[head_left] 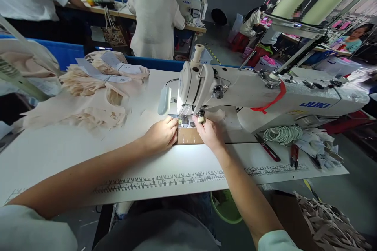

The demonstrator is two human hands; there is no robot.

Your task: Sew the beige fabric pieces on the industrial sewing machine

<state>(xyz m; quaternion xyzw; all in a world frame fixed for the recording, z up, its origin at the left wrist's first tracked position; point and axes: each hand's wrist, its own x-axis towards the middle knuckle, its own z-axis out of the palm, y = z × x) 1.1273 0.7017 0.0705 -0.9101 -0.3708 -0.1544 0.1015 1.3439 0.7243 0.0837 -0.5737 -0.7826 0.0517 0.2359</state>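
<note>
A white sewing machine (229,86) stands in front of me, its lit needle area between my hands. Just left of the presser foot, my left hand (161,134) is closed, its fingertips pressed together at the edge of the metal plate (186,121). On the other side my right hand (208,132) is closed too, thumb and fingers drawn together beside a round knob (201,116) that partly covers them. What either hand pinches is too small or hidden to make out. A brown strip (188,136) lies on the machine bed between the wrists.
Cream fabric pieces (85,106) with paper labels are piled at left. To the right lie a red-handled cutter (267,148), thread snips (294,156), coiled pale cord (282,135) and scraps (319,145). A printed ruler (173,180) runs along the table's front edge. Other people work beyond.
</note>
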